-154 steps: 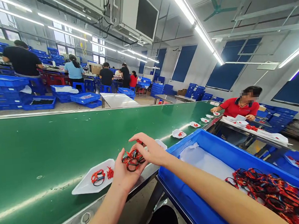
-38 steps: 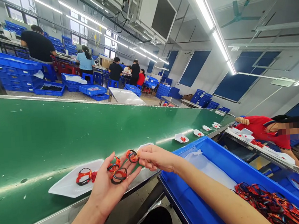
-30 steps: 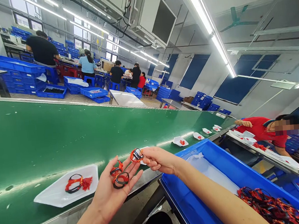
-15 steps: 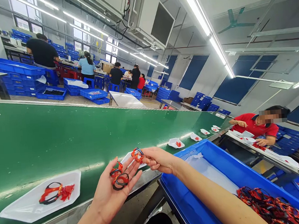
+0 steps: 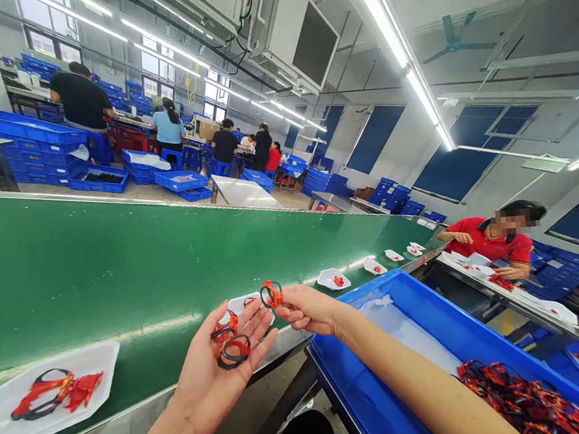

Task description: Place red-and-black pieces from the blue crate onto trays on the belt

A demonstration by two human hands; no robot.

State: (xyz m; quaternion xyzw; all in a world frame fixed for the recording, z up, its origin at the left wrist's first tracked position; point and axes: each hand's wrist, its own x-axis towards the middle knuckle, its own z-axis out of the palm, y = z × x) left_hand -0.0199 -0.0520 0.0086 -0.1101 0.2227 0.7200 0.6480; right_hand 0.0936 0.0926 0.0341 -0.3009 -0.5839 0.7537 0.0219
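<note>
My left hand (image 5: 220, 359) is palm up with fingers stretched, cradling a few red-and-black hair ties (image 5: 233, 350) between thumb and palm. Just above its fingertips, my right hand (image 5: 301, 307) pinches another hair tie (image 5: 271, 294) between thumb and fingers. Behind the hands, a white tray (image 5: 237, 304) on the green conveyor belt (image 5: 122, 257) is partly hidden; something red and dark lies in it. A nearer white tray (image 5: 102, 387) at lower left carries black bands with red-orange pieces (image 5: 57, 394).
Under my right forearm stands a blue bin (image 5: 352, 372) with a heap of hair ties (image 5: 524, 396). More white trays (image 5: 333, 279) with red pieces line the belt. A co-worker in red (image 5: 492, 244) sits at right. Blue crates (image 5: 38, 153) are stacked beyond the belt.
The white trays on the belt have shifted left, the nearest one partly out of view. The hair tie in my right hand has turned and its loop looks rounder. My left hand is nearly still.
</note>
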